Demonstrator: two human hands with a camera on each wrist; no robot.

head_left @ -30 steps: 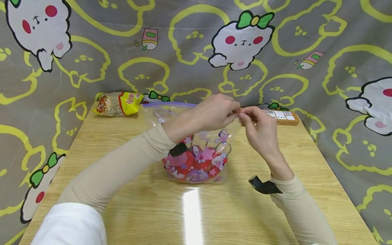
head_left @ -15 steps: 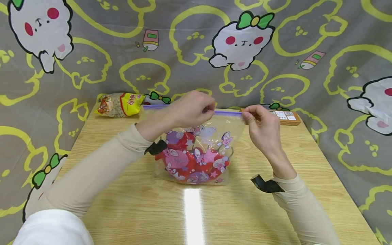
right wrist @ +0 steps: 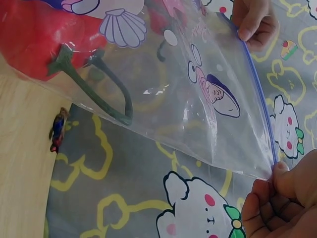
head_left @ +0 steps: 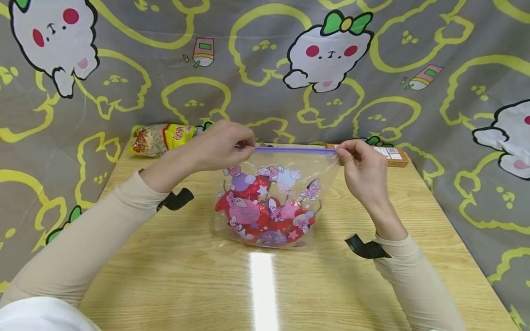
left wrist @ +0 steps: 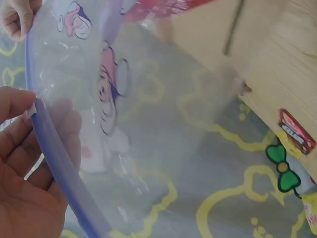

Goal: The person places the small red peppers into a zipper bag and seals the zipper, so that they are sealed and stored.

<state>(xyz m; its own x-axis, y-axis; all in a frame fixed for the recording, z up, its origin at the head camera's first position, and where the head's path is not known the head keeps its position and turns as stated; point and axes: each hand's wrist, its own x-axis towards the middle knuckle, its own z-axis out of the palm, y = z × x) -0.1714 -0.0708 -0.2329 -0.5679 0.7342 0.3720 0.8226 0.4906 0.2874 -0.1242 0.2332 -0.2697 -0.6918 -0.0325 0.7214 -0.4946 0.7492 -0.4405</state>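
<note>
A clear zip bag (head_left: 285, 161) with cartoon prints and a purple zip strip (head_left: 296, 151) stands upright on the table. Through its film show red, rounded things (right wrist: 54, 37) with green stems, like vegetables. My left hand (head_left: 225, 145) holds the zip toward its left part. In the left wrist view, thumb and finger of that hand pinch a small whitish slider (left wrist: 32, 110) on the strip. At the top right corner of the bag, my right hand (head_left: 364, 168) pinches the end of the zip. The strip runs taut between both hands.
Behind my left hand lies a yellow, partly clear food packet (head_left: 157, 140). An orange-brown box (head_left: 395, 157) lies at the back right. A small red wrapper (left wrist: 296, 131) shows in the left wrist view. Patterned grey cloth (head_left: 256, 59) hangs behind the wooden table (head_left: 186, 285).
My left hand has travelled leftward along the zip strip, away from the right hand at the right corner. The right hand keeps its pinch and has shifted slightly right.
</note>
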